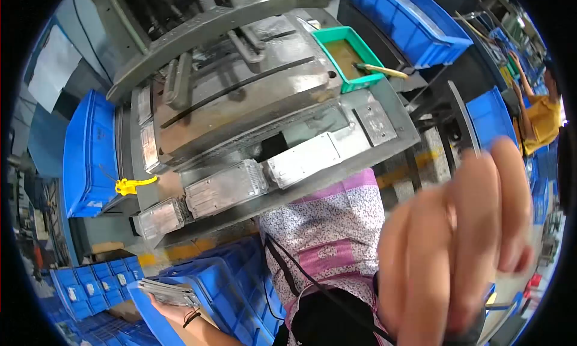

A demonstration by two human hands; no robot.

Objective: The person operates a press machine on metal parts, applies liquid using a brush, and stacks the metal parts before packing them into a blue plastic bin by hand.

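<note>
**Metal plates held low, beside the counter**

The left hand (171, 311) grips stacked metal plates (169, 292), apparently supporting them from beneath. Metal castings (225, 190) line the counter (294, 194), seemingly within reach. The right hand (451, 244) has curled fingers; whether they grip anything, I cannot tell.

No legible text; white labels (90, 287) on small blue bins (63, 279) (too tiny).

It looks like a factory workshop: a heavy metal press machine (240, 88) with a slotted bed, cast metal parts (225, 188) lined along its edge, and blue plastic crates (90, 154) and stacked parts bins (96, 283) around it.
</note>
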